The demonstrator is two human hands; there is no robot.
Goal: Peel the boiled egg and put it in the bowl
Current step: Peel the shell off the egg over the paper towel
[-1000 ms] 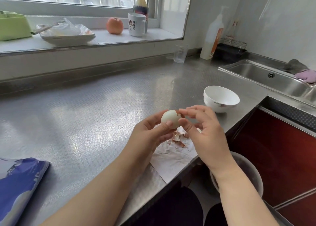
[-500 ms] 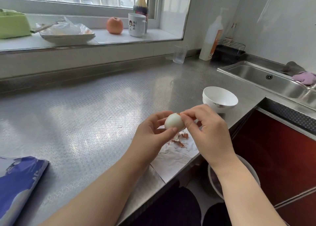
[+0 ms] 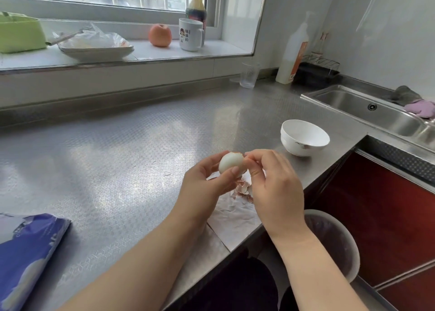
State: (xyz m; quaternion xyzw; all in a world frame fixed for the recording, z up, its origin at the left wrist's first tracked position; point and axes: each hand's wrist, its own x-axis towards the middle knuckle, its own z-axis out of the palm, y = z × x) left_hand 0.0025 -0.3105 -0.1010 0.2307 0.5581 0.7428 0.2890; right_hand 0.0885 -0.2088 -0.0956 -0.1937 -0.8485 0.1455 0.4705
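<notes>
- Little has shifted since half a second ago: the egg (image 3: 231,162) sits at nearly the same spot between both hands above the counter, and the right fingertips have crept a touch higher onto its upper right end.
- The left hand (image 3: 207,183) is closed on the egg, thumb pressed across its near side and fingers curled behind it.
- The right hand (image 3: 275,188) meets the egg from 3 o'clock, its thumb and forefinger pinched together at a brownish bit of shell on the egg's right end.
- Most of the egg's visible surface is smooth and white; a thin brown edge shows along its top right.
- Directly beneath the hands, at 6 o'clock from the egg, a white paper sheet (image 3: 233,219) lies flat at the counter's front edge, with shell fragments (image 3: 243,189) scattered on its far part.
- The white bowl (image 3: 304,137) stands upright on the steel counter (image 3: 113,164) at 2 o'clock from the egg, apart from both hands; nothing shows inside it.
- A sink (image 3: 367,109) lies beyond the bowl at 2 o'clock.
- A blue packet (image 3: 26,254) rests on the counter at 8 o'clock, well apart from the hands.
- On the sill at 11 o'clock stand an apple (image 3: 160,34) and a white mug (image 3: 190,37), side by side.
</notes>
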